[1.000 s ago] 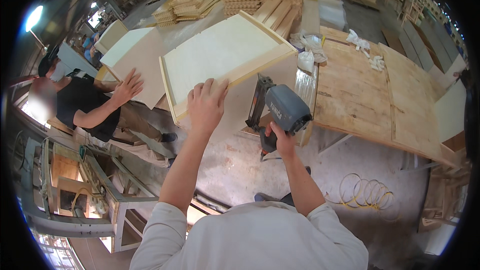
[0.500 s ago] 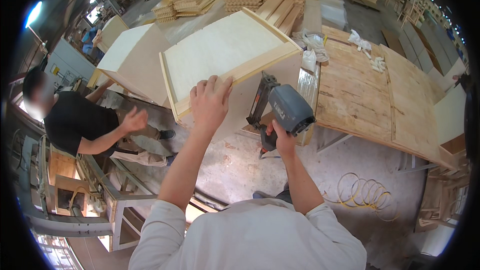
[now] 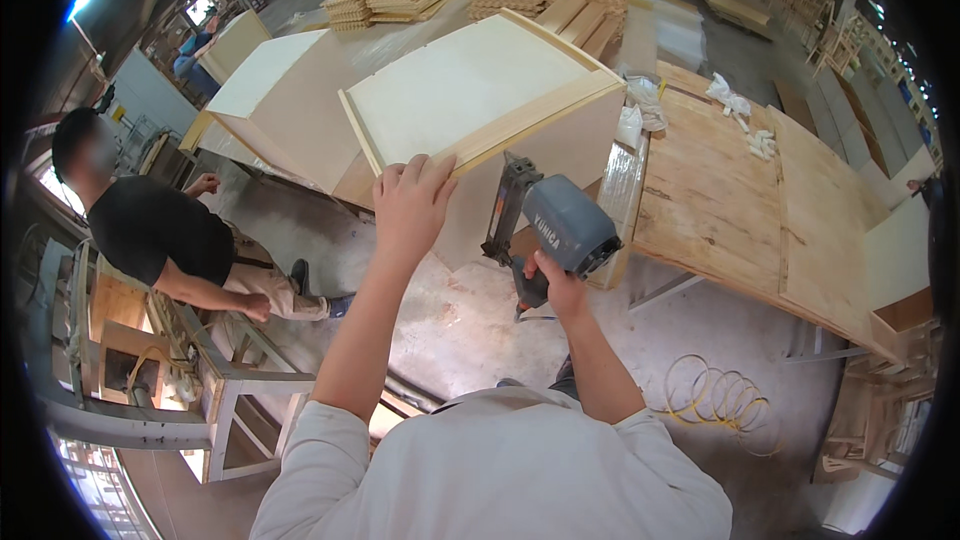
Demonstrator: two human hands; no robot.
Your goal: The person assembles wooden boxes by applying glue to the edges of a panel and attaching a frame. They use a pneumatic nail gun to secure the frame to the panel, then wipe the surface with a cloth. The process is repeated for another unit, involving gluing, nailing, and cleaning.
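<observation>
A pale wooden cabinet [image 3: 540, 165] lies in front of me, its light panel framed by wooden strips along the edges. My left hand [image 3: 412, 205] is on its near edge, fingers bent over the wooden strip [image 3: 520, 130] there. In my right hand [image 3: 560, 285] is a grey and black nail gun [image 3: 568, 225], gripped by its handle. The gun's nose points up at the same edge, to the right of my left hand; whether it touches the wood I cannot tell. An air hose [image 3: 535, 318] runs from under the handle.
A second pale cabinet [image 3: 285, 110] stands left of mine. A co-worker in black [image 3: 165, 230] is at the left beside a metal frame [image 3: 260, 380]. To the right is a plywood table [image 3: 720, 210] with white cloths [image 3: 728, 95]. Coiled yellow hose [image 3: 715, 395] lies on the floor.
The nail gun has shifted slightly left and down against the cabinet edge. My left hand keeps its place on the edge. The co-worker has drawn back from the second cabinet, arms lowered.
</observation>
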